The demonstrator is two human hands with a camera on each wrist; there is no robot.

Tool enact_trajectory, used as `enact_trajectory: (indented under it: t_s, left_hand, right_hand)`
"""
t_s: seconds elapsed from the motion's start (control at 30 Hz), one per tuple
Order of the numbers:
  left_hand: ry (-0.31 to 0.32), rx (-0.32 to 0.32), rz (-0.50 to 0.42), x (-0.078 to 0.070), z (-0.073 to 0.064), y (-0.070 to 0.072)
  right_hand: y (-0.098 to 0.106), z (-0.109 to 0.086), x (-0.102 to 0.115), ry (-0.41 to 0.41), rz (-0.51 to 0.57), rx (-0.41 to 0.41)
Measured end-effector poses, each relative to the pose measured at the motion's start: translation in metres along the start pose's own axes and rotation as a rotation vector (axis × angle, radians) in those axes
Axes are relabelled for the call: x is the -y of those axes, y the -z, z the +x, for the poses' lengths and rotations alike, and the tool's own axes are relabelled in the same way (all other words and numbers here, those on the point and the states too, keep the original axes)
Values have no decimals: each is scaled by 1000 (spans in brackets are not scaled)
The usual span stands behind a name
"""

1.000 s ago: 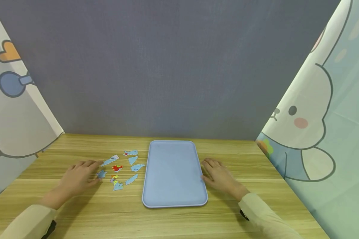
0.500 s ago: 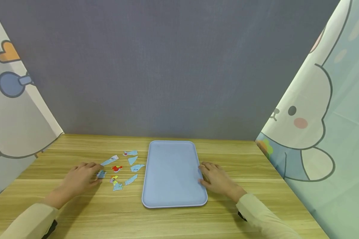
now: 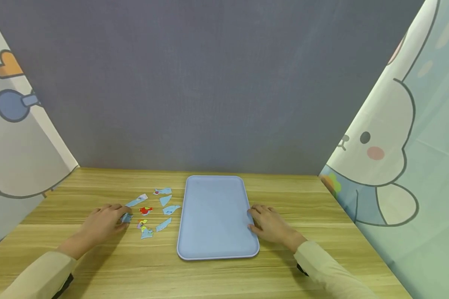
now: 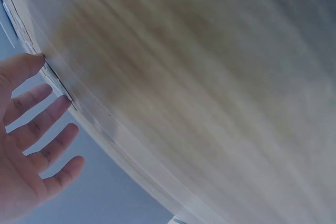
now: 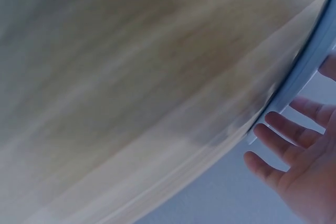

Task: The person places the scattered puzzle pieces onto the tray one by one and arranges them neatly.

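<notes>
While the hands point(image 3: 102, 224) point(image 3: 272, 225) rest apart, paper pieces point(image 3: 146, 211) and tray point(image 3: 218, 218) lie between.

Nine visible picture pieces point(image 3: 146, 211), one tray point(image 3: 217, 216), one left hand point(image 3: 102, 224), one right hand point(image 3: 272, 225)

By the wooden table point(image 3: 217, 278), a flat blue-grey tray point(image 3: 217, 216) is being carried, its side edge being overlapped by the right fingers point(image 3: 260, 209). Small irregular scraps point(image 3: 164, 224) are being borne directly by it between the left fingers point(image 3: 120, 209) and the tray. A red scrap point(image 3: 146, 211) is being carried near the left fingers, a blue scrap point(image 3: 127, 218) right at their tips.
</notes>
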State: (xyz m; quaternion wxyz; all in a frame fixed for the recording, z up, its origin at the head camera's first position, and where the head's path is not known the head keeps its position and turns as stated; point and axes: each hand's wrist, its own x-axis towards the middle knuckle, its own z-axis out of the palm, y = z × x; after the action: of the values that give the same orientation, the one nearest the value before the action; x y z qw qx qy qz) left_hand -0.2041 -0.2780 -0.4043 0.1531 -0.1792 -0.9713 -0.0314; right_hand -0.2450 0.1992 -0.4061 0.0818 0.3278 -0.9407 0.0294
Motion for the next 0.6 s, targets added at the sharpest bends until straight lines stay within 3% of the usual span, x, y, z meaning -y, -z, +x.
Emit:
enact_trajectory:
  t_s: [0.6]
  left_hand:
    - [-8, 2, -56, 3, 6, 0]
  right_hand:
    - [-2, 1, 2, 15, 7, 41]
